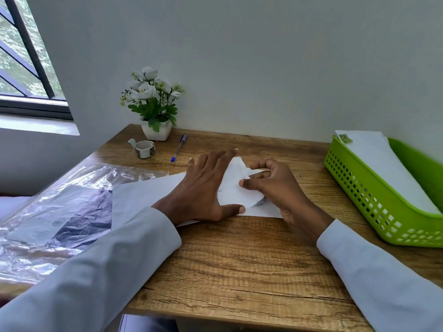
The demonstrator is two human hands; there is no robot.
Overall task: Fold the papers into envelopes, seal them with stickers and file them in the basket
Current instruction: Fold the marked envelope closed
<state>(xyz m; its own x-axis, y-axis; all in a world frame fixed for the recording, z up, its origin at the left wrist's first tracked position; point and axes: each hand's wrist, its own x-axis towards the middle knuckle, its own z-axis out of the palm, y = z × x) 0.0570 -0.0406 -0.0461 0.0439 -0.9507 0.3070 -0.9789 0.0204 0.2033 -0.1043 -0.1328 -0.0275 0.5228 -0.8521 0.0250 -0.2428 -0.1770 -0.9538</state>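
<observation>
Mid-fold on the paper (236, 188), which lies well left of the basket (374, 202). I'd keep the corner aligned and run the crease flat before releasing. My left hand (203, 188) presses it down, fingers spread wide and straight. My right hand (271, 185), on the basket side, has its fingers curled, pinching the folded flap.

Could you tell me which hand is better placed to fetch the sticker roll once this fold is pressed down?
The left hand, probably. The sticker roll sits on the desk's far left, on that hand's side. The right hand pinches the paper, nearer the basket.
</observation>
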